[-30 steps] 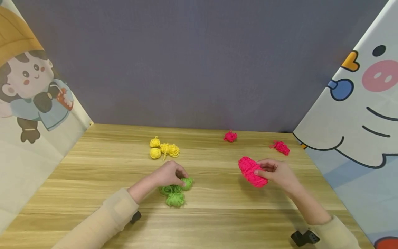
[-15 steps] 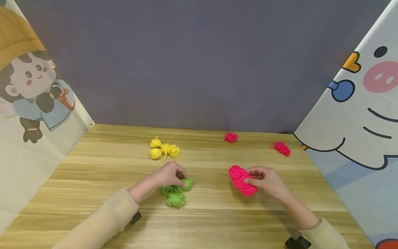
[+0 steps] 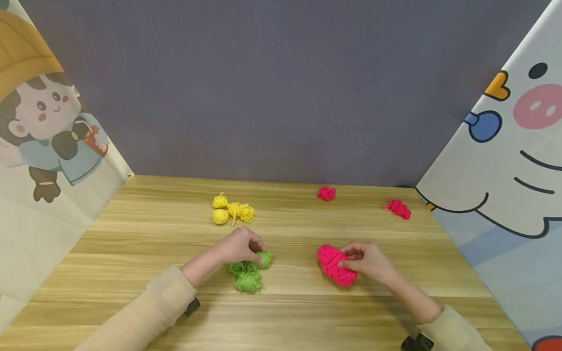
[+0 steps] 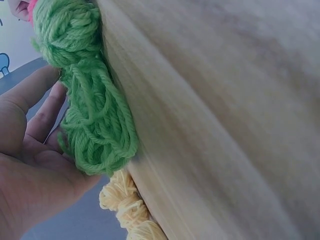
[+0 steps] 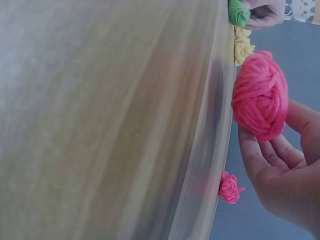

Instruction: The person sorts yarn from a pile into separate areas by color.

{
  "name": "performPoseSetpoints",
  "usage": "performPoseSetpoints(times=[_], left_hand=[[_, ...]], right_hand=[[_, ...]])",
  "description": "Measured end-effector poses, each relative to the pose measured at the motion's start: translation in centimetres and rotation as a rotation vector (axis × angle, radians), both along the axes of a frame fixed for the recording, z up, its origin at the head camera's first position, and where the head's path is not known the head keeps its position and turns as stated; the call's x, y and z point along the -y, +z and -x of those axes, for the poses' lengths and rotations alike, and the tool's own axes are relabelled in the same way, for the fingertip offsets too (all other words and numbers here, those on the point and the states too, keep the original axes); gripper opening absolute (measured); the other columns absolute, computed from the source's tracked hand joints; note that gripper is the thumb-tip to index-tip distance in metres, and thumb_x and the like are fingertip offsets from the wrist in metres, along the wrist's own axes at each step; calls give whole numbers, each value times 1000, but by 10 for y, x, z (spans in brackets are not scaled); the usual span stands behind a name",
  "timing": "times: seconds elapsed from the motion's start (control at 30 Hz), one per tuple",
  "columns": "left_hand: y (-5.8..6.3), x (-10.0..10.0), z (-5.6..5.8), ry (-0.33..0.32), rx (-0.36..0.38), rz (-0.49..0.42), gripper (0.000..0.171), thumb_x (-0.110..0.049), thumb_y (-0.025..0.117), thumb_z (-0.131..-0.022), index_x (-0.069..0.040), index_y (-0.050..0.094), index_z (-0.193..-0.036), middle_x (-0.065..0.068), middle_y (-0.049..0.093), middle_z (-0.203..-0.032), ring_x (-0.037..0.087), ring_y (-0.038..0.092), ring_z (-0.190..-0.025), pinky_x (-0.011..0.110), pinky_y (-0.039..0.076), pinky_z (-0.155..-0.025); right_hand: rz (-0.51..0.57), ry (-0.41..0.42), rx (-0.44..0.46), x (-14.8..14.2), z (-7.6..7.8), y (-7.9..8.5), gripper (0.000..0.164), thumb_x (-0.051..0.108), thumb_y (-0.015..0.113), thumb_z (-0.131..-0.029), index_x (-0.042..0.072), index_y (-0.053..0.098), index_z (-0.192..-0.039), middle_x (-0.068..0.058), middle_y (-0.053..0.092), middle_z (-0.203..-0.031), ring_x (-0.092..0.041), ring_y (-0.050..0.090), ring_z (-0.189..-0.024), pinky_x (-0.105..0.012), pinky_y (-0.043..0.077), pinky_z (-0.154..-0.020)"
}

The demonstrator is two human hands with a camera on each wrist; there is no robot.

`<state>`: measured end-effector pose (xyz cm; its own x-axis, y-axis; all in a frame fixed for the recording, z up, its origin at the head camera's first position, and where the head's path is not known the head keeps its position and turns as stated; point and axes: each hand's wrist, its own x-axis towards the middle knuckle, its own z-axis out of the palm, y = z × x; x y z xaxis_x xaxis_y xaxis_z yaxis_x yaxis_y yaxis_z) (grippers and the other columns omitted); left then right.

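In the head view my right hand (image 3: 369, 262) pinches a large oval pink yarn ball (image 3: 335, 264) by its right side, thumb on top, just above the table. My left hand (image 3: 240, 244) is at a cluster of green yarn, with thumb and fingers pinching a small green yarn ball (image 3: 265, 260) on its right. Beside that ball lie a looped green yarn bundle (image 4: 97, 120) and a rounder green yarn ball (image 3: 248, 282). In the left wrist view the green yarn partly hides the fingertips. The right wrist view shows the pink ball (image 5: 261, 96) between thumb and fingers.
Three yellow yarn balls (image 3: 221, 216) sit together further back on the wooden table (image 3: 281, 321). A small pink yarn ball (image 3: 327, 193) lies near the back edge, and another pink bundle (image 3: 398, 208) at the back right. A grey partition (image 3: 272, 97) stands behind.
My right hand has carried the large pink yarn ball leftward, toward me and lower, nearer the green cluster. The left hand has stayed at the green yarn.
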<state>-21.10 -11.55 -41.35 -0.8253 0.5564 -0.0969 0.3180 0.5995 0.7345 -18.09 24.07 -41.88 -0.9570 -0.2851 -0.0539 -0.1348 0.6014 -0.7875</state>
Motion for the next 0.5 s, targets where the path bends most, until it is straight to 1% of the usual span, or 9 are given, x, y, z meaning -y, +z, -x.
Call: performPoseSetpoints(times=[0.23,0.33,0.5], left_hand=[[-1,0,0,-8,-17,6,19,-13,79,-75,-13,72,-92,-3,70,-86,10,62,-79,24,53,-71],[-2,-1,0,-16,-29,10,18,-13,79,-75,-13,71,-92,-4,69,-86,10,61,-80,24,53,-72],[-1,-1,-1,-24,-50,18,18,-12,78,-76,-14,71,-92,-4,69,-87,10,61,-80,27,53,-73]], right_hand=[[-51,23,-15,-1,0,-3,29,16,80,-75,0,69,-96,-6,69,-85,-14,63,-78,-20,52,-60],[-75,46,-27,-1,0,-5,27,14,80,-74,1,70,-94,-6,69,-84,-15,63,-78,-20,52,-60],[-99,61,-25,2,0,-7,25,14,80,-73,2,70,-93,-5,69,-83,-14,62,-77,-20,50,-60]])
